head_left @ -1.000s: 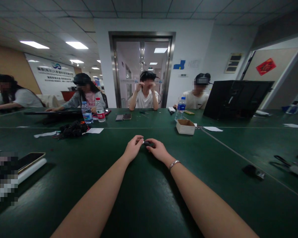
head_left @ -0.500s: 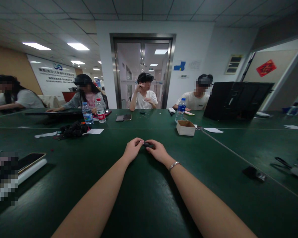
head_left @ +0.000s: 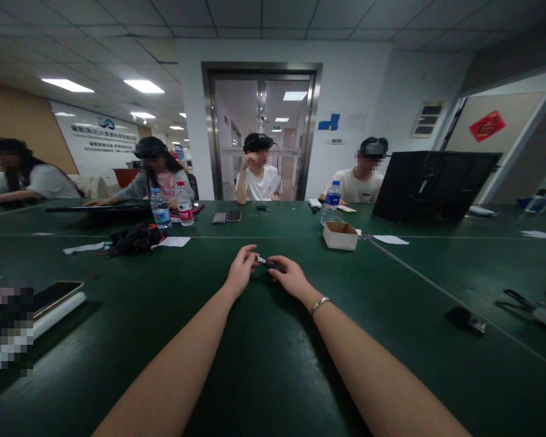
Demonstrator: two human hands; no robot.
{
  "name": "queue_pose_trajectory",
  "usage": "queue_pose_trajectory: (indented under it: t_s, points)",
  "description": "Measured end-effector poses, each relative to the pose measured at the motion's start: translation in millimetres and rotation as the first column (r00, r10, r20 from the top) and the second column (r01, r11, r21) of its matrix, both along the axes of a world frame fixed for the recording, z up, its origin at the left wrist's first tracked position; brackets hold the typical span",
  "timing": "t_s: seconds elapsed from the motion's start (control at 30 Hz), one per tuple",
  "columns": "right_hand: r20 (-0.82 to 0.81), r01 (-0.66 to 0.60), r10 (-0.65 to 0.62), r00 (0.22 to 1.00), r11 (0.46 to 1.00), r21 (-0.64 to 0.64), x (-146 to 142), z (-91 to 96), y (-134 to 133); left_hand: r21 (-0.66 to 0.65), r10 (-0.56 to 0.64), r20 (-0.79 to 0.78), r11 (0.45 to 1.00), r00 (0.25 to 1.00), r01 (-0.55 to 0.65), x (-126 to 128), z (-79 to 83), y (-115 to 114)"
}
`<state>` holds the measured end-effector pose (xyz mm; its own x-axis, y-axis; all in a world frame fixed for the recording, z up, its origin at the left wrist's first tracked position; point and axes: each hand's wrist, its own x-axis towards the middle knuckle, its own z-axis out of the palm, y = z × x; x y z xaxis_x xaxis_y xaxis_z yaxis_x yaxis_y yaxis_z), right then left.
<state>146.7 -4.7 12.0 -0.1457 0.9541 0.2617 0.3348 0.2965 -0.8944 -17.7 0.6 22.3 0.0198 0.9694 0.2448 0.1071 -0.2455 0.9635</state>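
Note:
Above the table, my right hand (head_left: 293,277) pinches a small dark object with a silver metal end, which looks like a USB flash drive (head_left: 269,264). Its silver end points left, toward my left hand (head_left: 240,271). My left fingers are apart, the upper one stretched out. The left thumb and fingertips are right at the silver end; whether they touch it I cannot tell. A metal bracelet circles my right wrist.
On the green table (head_left: 273,364) are a small open box (head_left: 340,238), a water bottle (head_left: 331,203), a black tangled bundle (head_left: 134,238), a phone (head_left: 59,297) at left and a small black-and-silver item (head_left: 466,320) at right. Several people sit opposite; a large black case (head_left: 432,185) stands far right.
My left hand has drawn back slightly left and its fingers have spread, uncovering the silver end. My right hand has hardly moved. The person opposite has shifted left and lowered one hand.

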Motion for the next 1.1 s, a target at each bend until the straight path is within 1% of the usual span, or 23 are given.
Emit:
queue_pose_trajectory:
  t_s: [0.07, 0.13, 0.23, 0.3, 0.37, 0.4, 0.5, 0.57, 0.63, 0.7, 0.73, 0.77, 0.8, 0.83, 0.87, 0.93, 0.97, 1.0, 1.03, 1.07, 1.1]
  points:
    - [-0.022, -0.006, 0.005, 1.0, 1.0, -0.006, 0, -0.7, 1, 0.0, -0.028, 0.05, 1.0, 0.998, 0.029, 2, 3.3, -1]
    - [-0.055, -0.013, 0.012, 0.998, 1.0, -0.019, 0, -0.2, 2, -0.017, -0.036, 0.13, 0.999, 0.991, 0.039, 5, 6.5, -2]
    - [-0.122, -0.045, 0.041, 0.992, 0.998, -0.033, -3, 2.0, 1, -0.075, -0.023, 0.284, 0.996, 0.958, 0.046, 15, 9.8, -4]
    - [-0.178, -0.07, 0.062, 0.982, 0.997, -0.04, -7, 3.1, -1, -0.086, -0.037, 0.33, 0.994, 0.943, 0.069, 23, 10.4, -6]
    - [-0.228, -0.073, 0.058, 0.972, 0.996, -0.056, -13, 3.3, -2, -0.066, -0.032, 0.303, 0.996, 0.952, 0.055, 30, 9.4, -9]
    - [-0.246, -0.066, 0.048, 0.968, 0.995, -0.068, -16, 3.0, -3, -0.053, -0.006, 0.27, 0.998, 0.963, 0.021, 34, 8.4, -10]
    - [-0.275, -0.067, 0.036, 0.961, 0.992, -0.104, -30, 2.1, -9, -0.028, 0.134, 0.138, 0.991, 0.981, -0.131, 40, 4.3, -11]
    - [-0.268, -0.089, 0.054, 0.962, 0.988, -0.123, -38, 3.7, -15, -0.01, 0.215, 0.052, 0.977, 0.975, -0.215, 38, 2.0, -9]
    - [-0.2, -0.116, 0.089, 0.976, 0.985, -0.131, -40, 8.7, -24, 0.047, 0.268, -0.058, 0.963, 0.962, -0.265, 25, 1.6, -5]
    - [-0.027, -0.117, 0.114, 0.993, 0.988, -0.104, -29, 17.7, -34, 0.103, 0.299, -0.221, 0.954, 0.928, -0.282, -2, 3.7, -1]
    - [0.1, -0.108, 0.115, 0.988, 0.992, -0.071, -17, 23.7, -39, 0.108, 0.311, -0.322, 0.951, 0.894, -0.291, -21, 5.6, 0]
    - [0.241, -0.085, 0.089, 0.966, 0.996, -0.027, -1, 30.4, -44, 0.078, 0.318, -0.418, 0.946, 0.851, -0.316, -44, 7.8, 0]
    - [0.378, -0.07, 0.06, 0.924, 0.997, 0.013, 20, 37.9, -49, 0.058, 0.3, -0.515, 0.947, 0.803, -0.317, -69, 10.3, -2]
    - [0.478, -0.043, 0.024, 0.878, 0.999, 0.028, 44, 45.7, -54, 0.058, 0.31, -0.588, 0.938, 0.747, -0.343, -96, 12.8, -5]
    - [0.546, 0.008, -0.024, 0.837, 0.999, 0.031, 72, 53.6, -59, 0.055, 0.325, -0.637, 0.924, 0.699, -0.379, -124, 15.2, -10]
    - [0.619, 0.174, -0.168, 0.767, 0.983, 0.052, 132, 67.9, -73, 0.061, 0.299, -0.73, 0.924, 0.615, -0.377, -179, 19.5, -25]
    - [0.661, 0.265, -0.255, 0.706, 0.96, 0.088, 162, 73.2, -82, 0.048, 0.293, -0.766, 0.914, 0.572, -0.404, -204, 21.3, -35]
    - [0.721, 0.368, -0.345, 0.6, 0.92, 0.134, 191, 76.6, -92, 0.026, 0.268, -0.803, 0.908, 0.533, -0.417, -226, 22.9, -46]
    - [0.782, 0.469, -0.423, 0.458, 0.862, 0.191, 218, 77.5, -102, 0.022, 0.256, -0.835, 0.9, 0.488, -0.435, -245, 24.2, -57]
    - [0.812, 0.544, -0.498, 0.305, 0.791, 0.28, 243, 75.8, -113, 0.007, 0.229, -0.87, 0.891, 0.436, -0.454, -261, 25.4, -68]
    - [0.813, 0.577, -0.549, 0.193, 0.734, 0.359, 264, 71.6, -122, 0.012, 0.214, -0.899, 0.885, 0.383, -0.466, -273, 26.3, -78]
